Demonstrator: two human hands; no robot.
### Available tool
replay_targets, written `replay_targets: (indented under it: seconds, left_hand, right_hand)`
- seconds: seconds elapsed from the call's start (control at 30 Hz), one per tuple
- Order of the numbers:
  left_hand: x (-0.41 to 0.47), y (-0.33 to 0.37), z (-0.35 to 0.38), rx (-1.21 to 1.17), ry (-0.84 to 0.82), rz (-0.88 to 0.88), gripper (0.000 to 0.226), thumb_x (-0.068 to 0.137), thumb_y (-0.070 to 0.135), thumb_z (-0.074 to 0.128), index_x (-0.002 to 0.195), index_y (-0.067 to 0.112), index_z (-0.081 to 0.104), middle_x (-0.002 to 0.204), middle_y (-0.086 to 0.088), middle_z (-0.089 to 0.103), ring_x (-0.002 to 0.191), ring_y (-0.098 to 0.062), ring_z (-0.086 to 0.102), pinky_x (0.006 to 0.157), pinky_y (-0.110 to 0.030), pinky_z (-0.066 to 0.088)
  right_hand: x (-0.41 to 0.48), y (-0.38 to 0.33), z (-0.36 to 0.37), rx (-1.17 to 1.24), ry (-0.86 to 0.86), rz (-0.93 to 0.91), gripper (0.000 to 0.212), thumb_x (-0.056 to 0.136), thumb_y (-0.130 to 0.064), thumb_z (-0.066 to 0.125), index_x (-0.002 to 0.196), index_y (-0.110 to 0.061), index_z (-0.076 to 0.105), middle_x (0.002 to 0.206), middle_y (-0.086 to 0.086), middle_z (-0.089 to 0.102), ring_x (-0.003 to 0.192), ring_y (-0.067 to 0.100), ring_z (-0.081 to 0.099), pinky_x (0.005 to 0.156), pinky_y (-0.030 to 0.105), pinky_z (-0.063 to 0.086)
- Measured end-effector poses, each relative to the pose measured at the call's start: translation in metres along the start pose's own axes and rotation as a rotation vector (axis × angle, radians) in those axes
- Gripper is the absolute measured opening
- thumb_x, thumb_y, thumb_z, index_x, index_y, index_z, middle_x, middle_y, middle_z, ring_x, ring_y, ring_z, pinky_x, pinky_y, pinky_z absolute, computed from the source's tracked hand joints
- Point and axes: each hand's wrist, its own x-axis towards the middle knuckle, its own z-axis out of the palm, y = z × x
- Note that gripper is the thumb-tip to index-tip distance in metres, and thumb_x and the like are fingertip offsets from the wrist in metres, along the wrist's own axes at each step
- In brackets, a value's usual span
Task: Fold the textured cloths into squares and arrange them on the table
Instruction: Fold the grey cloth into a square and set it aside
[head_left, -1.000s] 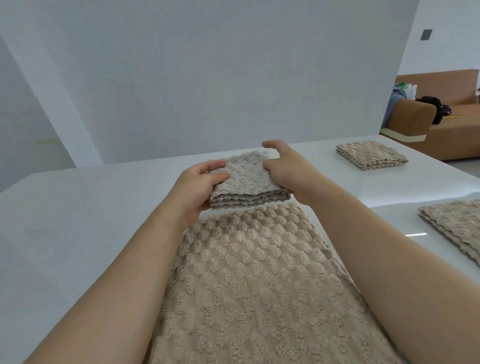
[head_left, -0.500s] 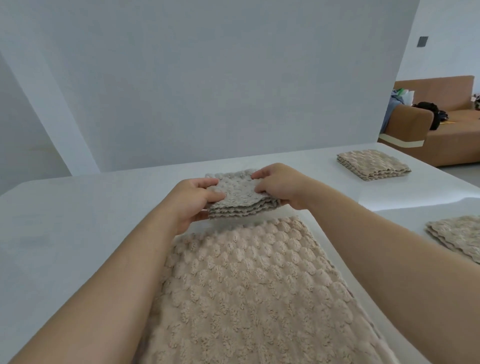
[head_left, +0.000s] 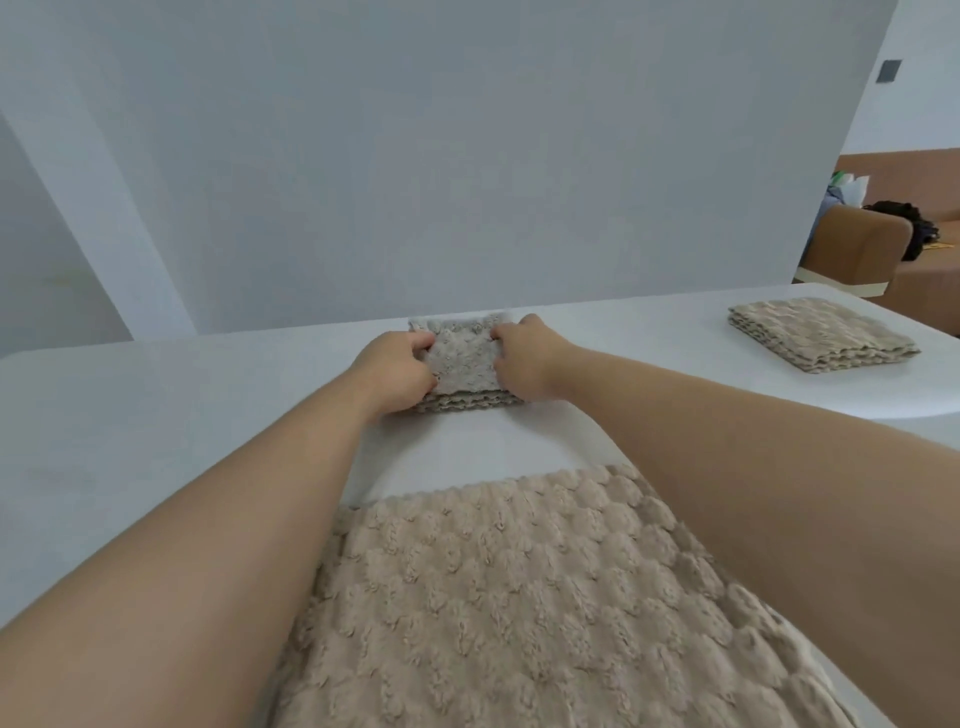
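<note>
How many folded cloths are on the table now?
2. One folded cloth lies at the far middle, held between the left hand and right hand; another folded stack sits far right. The large near cloth is unfolded. Others may lie outside the view.

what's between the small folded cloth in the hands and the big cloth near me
Bare white table, nothing else, in the head view, between the folded cloth and the unfolded cloth.

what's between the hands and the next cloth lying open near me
Nothing visible. Both hands grip the folded cloth; only bare table separates it from the unfolded cloth.
</note>
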Motion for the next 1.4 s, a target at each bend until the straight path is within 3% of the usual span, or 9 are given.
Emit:
replay_targets:
  seconds: [0.2,0.3,0.4,0.53,0.63,0.7,0.97,1.13,1.4]
  left_hand:
    - [0.011,-0.003,0.011,0.439,-0.006,-0.023,0.049,0.092,0.032,0.047,0.139,0.022,0.053,0.152,-0.007,0.037,0.138,-0.034,0.032,0.11,-0.043,0.036]
    - [0.016,-0.002,0.01,0.36,0.062,0.082,0.043,0.092,0.028,0.042,0.131,0.017,0.055,0.144,-0.003,0.046,0.134,-0.03,0.039,0.109,-0.046,0.039]
    - [0.021,-0.004,0.012,0.194,0.141,0.168,0.042,0.098,0.025,0.038,0.136,0.016,0.055,0.144,-0.003,0.053,0.132,-0.024,0.048,0.11,-0.044,0.039]
    - [0.03,-0.007,0.019,0.399,-0.003,0.241,0.043,0.107,0.036,0.03,0.134,0.013,0.054,0.141,-0.006,0.054,0.136,-0.028,0.044,0.111,-0.046,0.036]
    - [0.028,-0.012,0.025,0.495,-0.128,0.185,0.055,0.11,0.04,0.021,0.157,0.015,0.029,0.165,-0.004,0.027,0.153,-0.024,0.021,0.123,-0.045,0.02]
    - [0.028,-0.017,0.027,0.48,-0.159,0.165,0.059,0.11,0.044,0.019,0.162,0.016,0.015,0.17,-0.001,0.012,0.156,-0.02,0.009,0.126,-0.045,0.013]
    - [0.03,-0.024,0.031,0.47,-0.126,0.167,0.06,0.109,0.046,0.019,0.162,0.019,0.016,0.17,0.001,0.011,0.156,-0.019,0.007,0.126,-0.045,0.011]
    - [0.036,-0.028,0.03,0.473,-0.144,0.172,0.06,0.109,0.048,0.019,0.162,0.02,0.016,0.17,0.001,0.012,0.156,-0.018,0.007,0.126,-0.046,0.011]
    - [0.024,-0.018,0.028,0.532,-0.13,0.09,0.062,0.108,0.049,0.013,0.163,0.02,0.008,0.171,0.0,0.004,0.157,-0.019,0.006,0.124,-0.053,0.01]
  right_hand:
    - [0.011,0.005,0.008,-0.149,-0.007,-0.013,0.051,0.098,-0.03,0.039,0.148,-0.021,0.042,0.161,0.006,0.02,0.144,0.034,0.022,0.114,0.051,0.026]
    - [0.018,0.004,-0.003,-0.048,0.006,-0.056,0.061,0.096,-0.033,0.045,0.156,-0.028,0.032,0.166,0.002,0.019,0.149,0.034,0.023,0.119,0.05,0.024]
    - [0.025,0.003,-0.008,0.018,0.084,-0.071,0.059,0.104,-0.038,0.037,0.16,-0.023,0.025,0.166,0.001,0.025,0.15,0.03,0.027,0.121,0.049,0.025]
    - [0.028,0.001,0.001,-0.053,-0.007,-0.072,0.041,0.108,-0.028,0.029,0.142,-0.009,0.043,0.148,0.009,0.047,0.139,0.031,0.042,0.114,0.048,0.035]
    - [0.028,0.01,0.015,-0.122,-0.083,-0.064,0.049,0.109,-0.026,0.024,0.153,-0.007,0.033,0.158,0.01,0.036,0.147,0.028,0.03,0.12,0.048,0.027]
    - [0.026,0.015,0.017,-0.103,-0.086,-0.099,0.052,0.111,-0.031,0.02,0.157,-0.008,0.026,0.163,0.01,0.029,0.151,0.027,0.025,0.123,0.047,0.021]
    - [0.023,0.018,0.023,-0.071,-0.056,-0.127,0.055,0.111,-0.034,0.02,0.16,-0.008,0.019,0.169,0.008,0.018,0.155,0.023,0.016,0.125,0.046,0.015]
    - [0.026,0.018,0.021,-0.068,-0.063,-0.114,0.055,0.111,-0.034,0.02,0.159,-0.007,0.022,0.167,0.009,0.022,0.155,0.024,0.018,0.125,0.044,0.017]
    - [0.007,0.01,0.014,-0.134,-0.074,-0.072,0.054,0.11,-0.031,0.018,0.161,-0.013,0.013,0.171,0.002,0.002,0.157,0.024,0.006,0.124,0.059,0.007]
